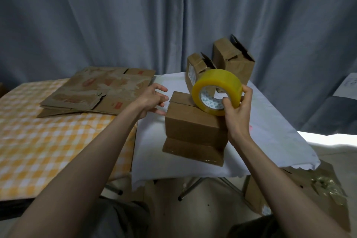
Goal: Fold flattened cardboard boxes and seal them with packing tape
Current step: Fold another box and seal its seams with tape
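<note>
Head view: right hand (238,111) grips tape roll (217,91) over box (195,127).

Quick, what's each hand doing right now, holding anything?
Left hand: open, fingers spread beside the folded box, holding nothing.
Right hand: gripping the tape roll above the box.

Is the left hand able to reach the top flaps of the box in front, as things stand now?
Probably yes. The left hand hovers open just beside the box, with nothing between them. The right hand holds the tape roll over the far right side of the top, leaving the left part free.
</note>
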A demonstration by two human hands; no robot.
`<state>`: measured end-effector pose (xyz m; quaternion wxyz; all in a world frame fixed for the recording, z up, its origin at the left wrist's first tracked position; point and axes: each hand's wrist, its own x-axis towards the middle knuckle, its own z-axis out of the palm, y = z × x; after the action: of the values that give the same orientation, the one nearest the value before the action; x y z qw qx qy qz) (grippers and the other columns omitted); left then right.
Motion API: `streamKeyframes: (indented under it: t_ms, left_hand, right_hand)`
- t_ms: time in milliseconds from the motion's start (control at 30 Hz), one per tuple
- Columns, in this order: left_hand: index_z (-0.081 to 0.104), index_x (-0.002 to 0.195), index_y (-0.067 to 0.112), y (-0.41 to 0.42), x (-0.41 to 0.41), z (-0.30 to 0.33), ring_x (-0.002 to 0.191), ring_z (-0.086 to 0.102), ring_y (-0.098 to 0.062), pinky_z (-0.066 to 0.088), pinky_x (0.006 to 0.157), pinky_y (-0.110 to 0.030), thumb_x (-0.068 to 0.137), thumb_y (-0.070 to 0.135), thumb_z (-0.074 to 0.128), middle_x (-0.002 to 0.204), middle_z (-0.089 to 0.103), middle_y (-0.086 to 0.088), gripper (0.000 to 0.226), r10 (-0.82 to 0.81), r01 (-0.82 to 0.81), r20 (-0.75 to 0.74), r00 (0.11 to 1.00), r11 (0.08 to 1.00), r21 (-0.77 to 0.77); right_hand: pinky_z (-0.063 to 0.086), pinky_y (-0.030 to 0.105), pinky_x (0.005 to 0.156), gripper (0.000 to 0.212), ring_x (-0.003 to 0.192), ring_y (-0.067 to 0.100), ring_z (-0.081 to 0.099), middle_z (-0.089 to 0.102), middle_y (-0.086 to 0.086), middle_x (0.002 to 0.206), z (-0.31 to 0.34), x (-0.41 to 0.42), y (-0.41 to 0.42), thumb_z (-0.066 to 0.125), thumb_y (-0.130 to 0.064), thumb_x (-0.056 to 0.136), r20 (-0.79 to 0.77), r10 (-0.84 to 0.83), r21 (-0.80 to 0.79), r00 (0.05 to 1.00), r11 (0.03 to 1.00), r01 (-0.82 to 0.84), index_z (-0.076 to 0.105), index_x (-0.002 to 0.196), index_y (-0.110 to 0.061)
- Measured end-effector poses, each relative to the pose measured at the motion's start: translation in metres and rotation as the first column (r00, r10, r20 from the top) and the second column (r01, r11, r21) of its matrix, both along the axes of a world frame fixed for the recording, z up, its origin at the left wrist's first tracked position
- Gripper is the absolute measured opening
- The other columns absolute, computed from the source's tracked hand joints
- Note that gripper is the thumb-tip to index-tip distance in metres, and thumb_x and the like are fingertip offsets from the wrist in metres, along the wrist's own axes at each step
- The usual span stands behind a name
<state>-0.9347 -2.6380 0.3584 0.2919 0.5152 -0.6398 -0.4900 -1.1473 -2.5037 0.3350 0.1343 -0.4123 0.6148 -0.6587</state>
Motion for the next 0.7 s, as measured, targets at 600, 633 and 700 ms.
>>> streamKeyframes:
  t_ms: [600, 633, 700]
  left_hand:
    - [0.057, 0.104, 0.02, 0.01, -0.012, -0.025, 0.095, 0.061, -0.024, 0.056, 0.06, -0.027, 0.091, 0.002, 0.067, 0.12, 0.05, -0.005, 0.024, 0.086, -0.045, 0.135, 0.987, 0.958, -0.282]
    - [0.059, 0.103, 0.02, 0.014, -0.013, -0.027, 0.093, 0.061, -0.018, 0.056, 0.066, -0.024, 0.091, 0.001, 0.066, 0.12, 0.051, -0.003, 0.023, 0.133, -0.071, 0.143, 0.981, 0.925, -0.372]
    - [0.066, 0.104, 0.018, 0.023, -0.012, -0.025, 0.09, 0.059, -0.007, 0.047, 0.077, -0.014, 0.094, 0.001, 0.059, 0.118, 0.056, 0.001, 0.021, 0.229, -0.09, 0.163, 0.96, 0.799, -0.595]
  right_hand:
    - [0.056, 0.049, 0.091, 0.048, 0.11, 0.02, 0.058, 0.054, 0.002, 0.12, -0.007, -0.005, -0.004, 0.059, -0.042, 0.078, -0.001, 0.025, -0.011, 1.0, 1.0, -0.025, 0.041, 0.123, -0.041]
    - [0.056, 0.049, 0.091, 0.049, 0.111, 0.022, 0.057, 0.054, 0.003, 0.12, -0.007, -0.006, -0.004, 0.059, -0.043, 0.077, -0.003, 0.028, -0.005, 1.0, 1.0, -0.028, 0.041, 0.122, -0.041]
    - [0.056, 0.048, 0.09, 0.05, 0.111, 0.023, 0.058, 0.054, 0.004, 0.119, -0.007, -0.007, -0.005, 0.06, -0.041, 0.077, -0.003, 0.041, -0.002, 0.999, 0.999, -0.041, 0.041, 0.124, -0.04]
